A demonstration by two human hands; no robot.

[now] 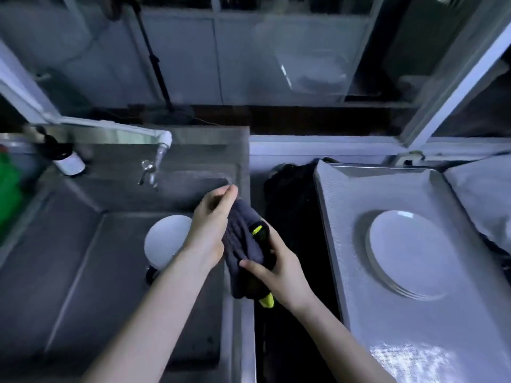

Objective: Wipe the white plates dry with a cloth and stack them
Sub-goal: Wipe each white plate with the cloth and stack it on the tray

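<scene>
Both hands hold a dark grey cloth [242, 239] with yellow-green trim above the sink's right edge. My left hand [211, 228] grips its upper part, fingers curled round the top. My right hand [279, 269] grips its lower part from the right, thumb across the fabric. A white plate [163, 240] stands in the steel sink [83, 272], partly hidden behind my left wrist. On the steel tray [345, 217] to the right lies a stack of white plates [412, 252], apart from both hands.
A tap [154, 164] juts over the sink's back. A dark bottle with a white label [65, 156] and something green [9, 189] stand at the left. A dark gap [290, 189] separates sink and tray. A pale bag [486, 197] lies far right.
</scene>
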